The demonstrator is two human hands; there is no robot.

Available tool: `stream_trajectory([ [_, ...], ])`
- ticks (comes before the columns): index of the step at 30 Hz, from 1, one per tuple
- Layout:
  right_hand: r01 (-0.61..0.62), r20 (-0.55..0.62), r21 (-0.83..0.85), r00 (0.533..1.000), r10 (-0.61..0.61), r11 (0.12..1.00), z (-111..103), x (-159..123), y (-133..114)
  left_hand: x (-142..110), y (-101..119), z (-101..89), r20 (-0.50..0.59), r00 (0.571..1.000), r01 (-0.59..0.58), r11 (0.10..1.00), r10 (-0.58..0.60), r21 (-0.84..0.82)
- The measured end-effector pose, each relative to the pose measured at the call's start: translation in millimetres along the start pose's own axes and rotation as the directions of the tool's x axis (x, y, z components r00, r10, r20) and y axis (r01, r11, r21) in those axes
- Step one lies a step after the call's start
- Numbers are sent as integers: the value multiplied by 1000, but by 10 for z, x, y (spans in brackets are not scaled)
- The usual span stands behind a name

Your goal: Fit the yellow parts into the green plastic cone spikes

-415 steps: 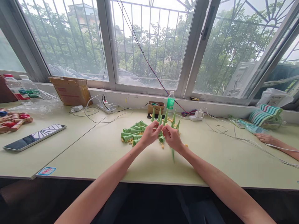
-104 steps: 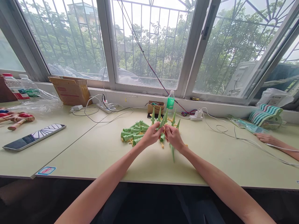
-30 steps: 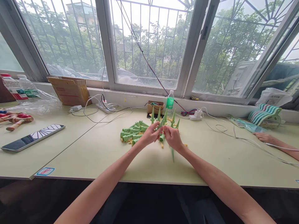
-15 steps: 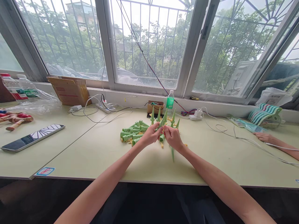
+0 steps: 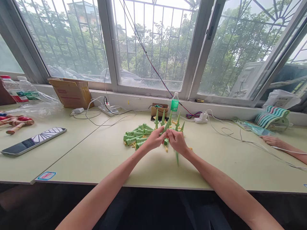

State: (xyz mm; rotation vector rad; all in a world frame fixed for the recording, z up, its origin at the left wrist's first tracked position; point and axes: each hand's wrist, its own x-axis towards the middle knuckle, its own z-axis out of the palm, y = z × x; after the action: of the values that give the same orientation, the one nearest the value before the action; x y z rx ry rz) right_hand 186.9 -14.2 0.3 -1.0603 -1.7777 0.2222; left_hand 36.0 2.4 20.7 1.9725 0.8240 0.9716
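Over the middle of the table, my left hand (image 5: 155, 139) is closed around a green plastic plant watering spike (image 5: 166, 127), its tapered end pointing up and away. My right hand (image 5: 178, 141) is pinched against the left fingers; what it grips is hidden behind its fingers. Below the right hand a second green spike (image 5: 177, 158) points toward me; I cannot tell whether it is held or lying down. Several green spikes (image 5: 157, 119) stand upright behind my hands. To the left lies a pile of green spike bodies (image 5: 132, 139) with yellow valve pieces (image 5: 166, 149) around them.
Behind the spikes are a green-labelled bottle (image 5: 175, 103) and a small cardboard box (image 5: 160, 110). White cables (image 5: 224, 131) cross the right side, near another person's hand (image 5: 272, 140). At left are a phone (image 5: 33, 141), a larger carton (image 5: 72, 94) and wooden toys (image 5: 18, 123).
My right fingers have shifted slightly left, closer against my left hand. Everything else stays where it was.
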Motion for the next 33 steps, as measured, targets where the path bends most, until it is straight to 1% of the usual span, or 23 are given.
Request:
stream_trajectory([
  [9, 11, 8, -14, 1000, -11, 1000, -6, -1, -17, -2, -13, -3, -8, 1000, -12, 1000, 12, -13],
  [16, -24, 49, 18, 999, 23, 1000, -11, -1, -28, -9, -7, -13, 36, 999, 0, 1000, 1, -17],
  [26, -57, 58, 22, 997, 56, 998, -25, -1, -55, -4, -11, 7, -9, 1000, -2, 998, 2, 60],
  [33, -53, 57, 26, 997, 52, 998, -17, -2, -37, -5, -11, 7, -17, 1000, -5, 997, 7, 76],
])
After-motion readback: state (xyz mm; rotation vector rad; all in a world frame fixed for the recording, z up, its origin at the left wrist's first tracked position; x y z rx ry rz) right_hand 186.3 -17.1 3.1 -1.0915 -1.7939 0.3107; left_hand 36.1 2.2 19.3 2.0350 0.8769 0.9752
